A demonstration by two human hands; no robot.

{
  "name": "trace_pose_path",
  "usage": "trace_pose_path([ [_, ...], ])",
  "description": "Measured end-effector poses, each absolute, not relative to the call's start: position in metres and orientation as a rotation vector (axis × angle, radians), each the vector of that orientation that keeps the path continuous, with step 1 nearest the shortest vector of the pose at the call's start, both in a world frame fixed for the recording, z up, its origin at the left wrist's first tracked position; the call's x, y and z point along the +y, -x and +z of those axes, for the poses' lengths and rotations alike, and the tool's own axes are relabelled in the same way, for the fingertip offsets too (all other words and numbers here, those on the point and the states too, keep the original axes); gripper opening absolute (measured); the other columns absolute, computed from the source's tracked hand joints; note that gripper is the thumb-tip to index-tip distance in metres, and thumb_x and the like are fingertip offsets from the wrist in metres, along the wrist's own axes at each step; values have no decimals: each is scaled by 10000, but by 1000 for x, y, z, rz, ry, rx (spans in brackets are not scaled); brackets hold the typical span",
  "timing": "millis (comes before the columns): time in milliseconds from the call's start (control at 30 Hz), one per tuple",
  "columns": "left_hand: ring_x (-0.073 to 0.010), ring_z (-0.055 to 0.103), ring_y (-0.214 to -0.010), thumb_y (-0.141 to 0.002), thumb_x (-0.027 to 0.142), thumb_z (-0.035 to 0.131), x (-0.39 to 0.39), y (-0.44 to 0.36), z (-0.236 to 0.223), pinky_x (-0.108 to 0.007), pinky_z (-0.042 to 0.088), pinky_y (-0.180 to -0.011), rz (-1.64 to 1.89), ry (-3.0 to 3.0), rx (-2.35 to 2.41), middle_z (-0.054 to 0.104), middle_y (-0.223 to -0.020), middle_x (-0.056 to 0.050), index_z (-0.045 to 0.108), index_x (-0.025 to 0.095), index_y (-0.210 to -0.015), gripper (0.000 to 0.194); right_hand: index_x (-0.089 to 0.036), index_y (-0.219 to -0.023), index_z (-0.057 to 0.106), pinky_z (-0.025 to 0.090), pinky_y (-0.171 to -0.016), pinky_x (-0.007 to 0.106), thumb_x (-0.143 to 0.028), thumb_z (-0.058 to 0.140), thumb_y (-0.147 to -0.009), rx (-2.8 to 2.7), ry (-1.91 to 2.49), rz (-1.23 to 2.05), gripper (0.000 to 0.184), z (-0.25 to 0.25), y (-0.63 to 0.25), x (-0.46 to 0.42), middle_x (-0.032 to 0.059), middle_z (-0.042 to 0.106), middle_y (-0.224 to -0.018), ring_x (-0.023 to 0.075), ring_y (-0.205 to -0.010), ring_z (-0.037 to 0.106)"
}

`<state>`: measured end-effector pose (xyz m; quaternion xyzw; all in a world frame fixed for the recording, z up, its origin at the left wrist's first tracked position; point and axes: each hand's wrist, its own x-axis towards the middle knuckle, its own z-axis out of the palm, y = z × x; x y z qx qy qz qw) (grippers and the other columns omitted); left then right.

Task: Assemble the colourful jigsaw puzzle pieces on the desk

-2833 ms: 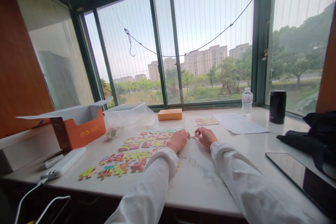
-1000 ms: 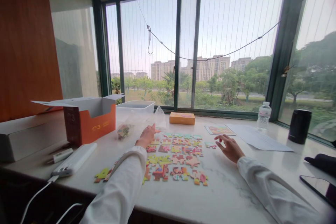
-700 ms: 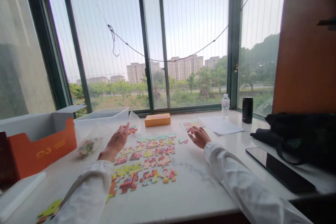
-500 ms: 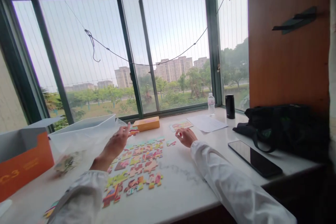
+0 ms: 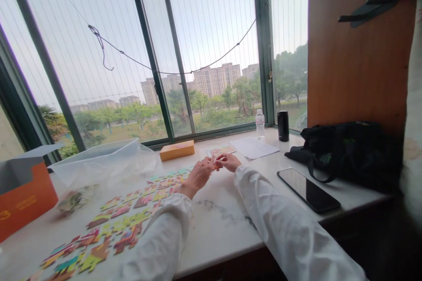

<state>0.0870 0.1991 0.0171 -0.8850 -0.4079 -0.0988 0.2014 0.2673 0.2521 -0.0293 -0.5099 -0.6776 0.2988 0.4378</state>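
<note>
The left hand and right hand held a puzzle piece between them (a phone lay rightward).

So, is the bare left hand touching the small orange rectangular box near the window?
Apart: the head view shows white tabletop between the left hand and the orange box.

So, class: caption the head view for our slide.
Left hand and right hand meet at a piece beside rows of jigsaw pieces on a marbled table.
</note>
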Motion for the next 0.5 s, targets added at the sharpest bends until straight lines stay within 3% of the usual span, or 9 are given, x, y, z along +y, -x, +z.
trace_pose_path([
  [200, -245, 536, -1243, -895, 21, 402, 212, -69, 1, -372, 451, -994, -205, 2497, -1331, 530, -1396, -159, 533, 171, -1315, 464, -206, -935, 752, 494, -680, 213, -336, 738, -767, -1684, 1523, 614, 213, -39, -269, 254, 29, 750, -808, 130, -727, 678],
  [500, -190, 635, -1024, -870, 28, 407, 216, -67, -10, -296, 476, -942, -137, 2681, -1376, 658, -1166, -101, 691, 180, -1111, 402, -293, -943, 764, 440, -680, 225, -391, 671, -818, -1786, 1645, 345, 184, -43, -258, 250, -7, 724, -864, 133, -776, 643],
])
